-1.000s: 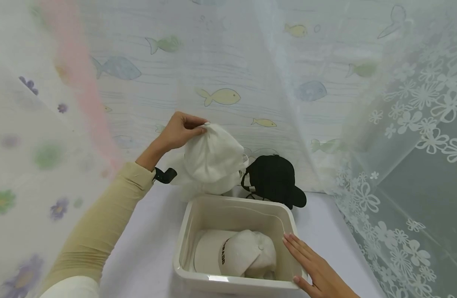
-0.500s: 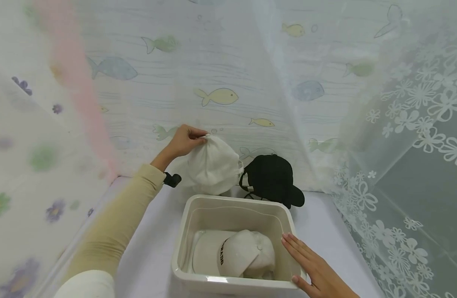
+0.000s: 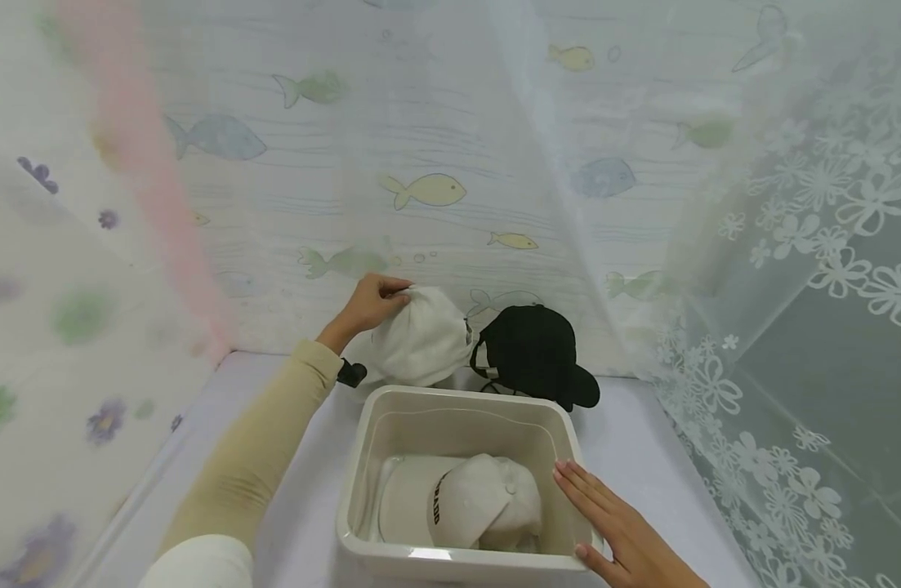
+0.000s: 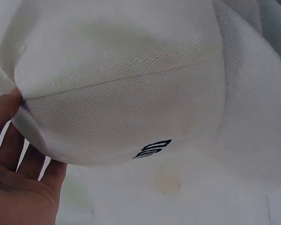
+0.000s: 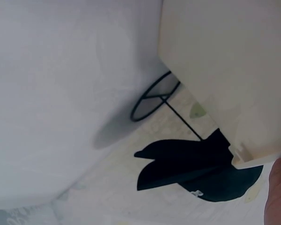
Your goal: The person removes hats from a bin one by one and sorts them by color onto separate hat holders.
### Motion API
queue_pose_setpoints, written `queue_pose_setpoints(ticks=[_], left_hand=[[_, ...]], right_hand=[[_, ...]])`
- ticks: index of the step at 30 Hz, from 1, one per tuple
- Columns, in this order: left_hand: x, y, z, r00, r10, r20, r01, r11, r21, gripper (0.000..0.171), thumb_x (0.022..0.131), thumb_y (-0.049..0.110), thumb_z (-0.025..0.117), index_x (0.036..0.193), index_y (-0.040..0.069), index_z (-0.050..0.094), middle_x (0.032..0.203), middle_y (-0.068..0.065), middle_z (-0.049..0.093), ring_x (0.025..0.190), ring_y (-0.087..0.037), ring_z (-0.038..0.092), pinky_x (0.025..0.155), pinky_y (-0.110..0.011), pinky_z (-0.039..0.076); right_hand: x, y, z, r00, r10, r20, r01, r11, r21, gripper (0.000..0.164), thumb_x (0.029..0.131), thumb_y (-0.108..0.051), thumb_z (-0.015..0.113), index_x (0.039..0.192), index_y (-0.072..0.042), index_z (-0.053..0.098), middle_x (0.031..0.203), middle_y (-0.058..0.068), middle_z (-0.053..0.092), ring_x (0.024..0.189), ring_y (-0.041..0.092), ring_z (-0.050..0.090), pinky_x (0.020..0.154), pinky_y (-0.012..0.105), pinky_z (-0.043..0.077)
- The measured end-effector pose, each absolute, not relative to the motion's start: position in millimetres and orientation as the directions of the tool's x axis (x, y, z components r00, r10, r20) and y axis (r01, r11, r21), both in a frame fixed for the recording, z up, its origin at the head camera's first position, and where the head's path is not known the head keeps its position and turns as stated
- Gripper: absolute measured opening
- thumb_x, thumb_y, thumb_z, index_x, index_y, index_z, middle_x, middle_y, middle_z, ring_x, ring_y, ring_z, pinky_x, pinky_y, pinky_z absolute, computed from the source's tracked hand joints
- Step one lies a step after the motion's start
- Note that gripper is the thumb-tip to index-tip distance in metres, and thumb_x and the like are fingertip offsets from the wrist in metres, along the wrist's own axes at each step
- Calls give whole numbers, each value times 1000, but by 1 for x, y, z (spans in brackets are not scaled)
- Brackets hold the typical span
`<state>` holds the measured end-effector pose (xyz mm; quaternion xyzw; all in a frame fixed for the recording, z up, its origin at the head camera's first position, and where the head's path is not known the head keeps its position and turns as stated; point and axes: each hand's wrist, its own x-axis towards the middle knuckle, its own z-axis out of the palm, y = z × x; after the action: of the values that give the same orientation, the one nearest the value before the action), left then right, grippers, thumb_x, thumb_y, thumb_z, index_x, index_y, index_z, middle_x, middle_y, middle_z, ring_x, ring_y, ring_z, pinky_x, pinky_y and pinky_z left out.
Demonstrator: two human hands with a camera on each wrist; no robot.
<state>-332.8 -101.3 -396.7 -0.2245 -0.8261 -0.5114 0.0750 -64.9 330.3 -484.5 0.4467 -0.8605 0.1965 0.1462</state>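
My left hand [image 3: 376,304] pinches the crown top of a white cap [image 3: 424,339] behind the bin. In the left wrist view this cap [image 4: 126,117] fills much of the frame, with a small dark striped mark low on it; thumb and fingers [image 4: 7,110] are at its left. A black cap [image 3: 533,351] sits on a black wire stand [image 5: 152,96], whose ring base shows in the right wrist view. Another off-white cap with dark lettering [image 3: 487,500] lies inside the cream plastic bin [image 3: 461,398]. On the bin's right rim, my right hand [image 3: 619,527] rests with straight fingers.
The bin stands on a white-covered table [image 3: 634,457]. Behind rises a sheer curtain [image 3: 274,188] printed with fish. A flower-patterned curtain hangs on the left, and lace netting [image 3: 810,392] hangs on the right.
My left hand has come down and slightly right, lowering the white cap behind the bin. The right hand keeps its place on the rim.
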Motion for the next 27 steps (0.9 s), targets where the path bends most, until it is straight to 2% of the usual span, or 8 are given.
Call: queue_pose_setpoints(ticks=[16, 27], left_hand=[[-333, -104, -414, -890, 342, 301, 416, 343, 842, 39, 104, 9, 58, 140, -5, 57, 141, -23, 59, 131, -36, 57, 109, -48, 48], [-331, -108, -417, -867, 272, 417, 485, 273, 831, 38, 99, 4, 63, 135, -9, 60, 136, -27, 61, 129, -40, 57, 110, -52, 46]], right_hand=[[-65, 330, -484, -580, -702, 413, -810, 548, -206, 69, 102, -35, 58, 156, 2, 35, 163, 17, 34, 155, 23, 24, 125, 17, 11], [-67, 329, -485, -567, -707, 422, -819, 539, -197, 69, 103, -36, 57, 153, 6, 37, 163, 18, 34, 154, 25, 25, 125, 18, 11]])
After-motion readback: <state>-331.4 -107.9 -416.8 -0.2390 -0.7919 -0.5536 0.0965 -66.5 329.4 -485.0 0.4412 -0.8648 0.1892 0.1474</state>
